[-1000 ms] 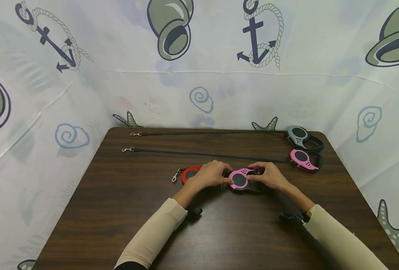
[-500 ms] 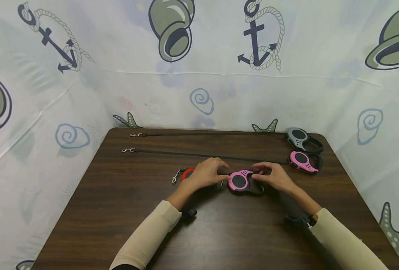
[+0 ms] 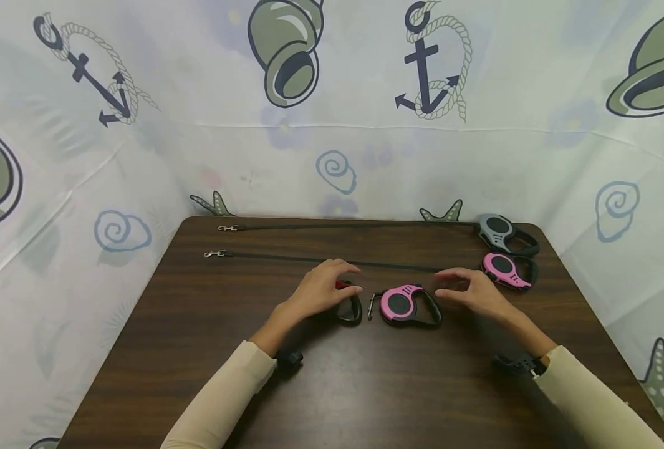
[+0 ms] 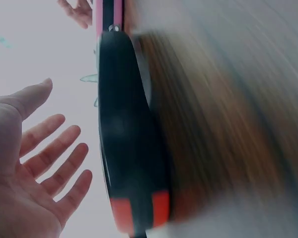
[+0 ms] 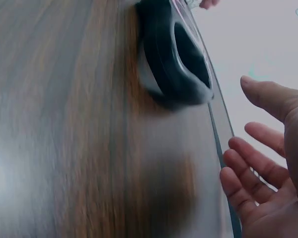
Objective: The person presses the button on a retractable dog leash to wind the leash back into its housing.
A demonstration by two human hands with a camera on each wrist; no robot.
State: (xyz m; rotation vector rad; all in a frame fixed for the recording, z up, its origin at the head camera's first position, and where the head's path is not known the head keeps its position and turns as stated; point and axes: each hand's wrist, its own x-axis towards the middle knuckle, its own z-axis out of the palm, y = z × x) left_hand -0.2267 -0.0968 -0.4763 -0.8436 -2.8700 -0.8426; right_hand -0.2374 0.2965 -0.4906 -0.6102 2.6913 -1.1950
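A pink retractable dog leash [image 3: 399, 304] lies flat near the middle of the table, its black handle to the right and a metal clip at its left. Over the red retractable leash [image 3: 344, 285] hovers my left hand [image 3: 322, 290], fingers spread, hiding most of it. In the left wrist view that red leash [image 4: 131, 129] stands apart from the left palm. My right hand [image 3: 474, 292] is just right of the pink leash's handle, fingers parted and holding nothing. The right wrist view shows the black handle [image 5: 176, 59] away from those fingers.
At the back right lie a grey leash [image 3: 500, 231] and a second pink leash [image 3: 505, 269]. Their black straps stretch left across the brown table [image 3: 365, 386], ending in metal clips [image 3: 215, 254]. A printed white cloth [image 3: 365, 81] hangs behind.
Both hands have let go of the front pink leash and drawn apart, the left one leftward over the red leash, the right one rightward. The pink leash stays nearly in place.
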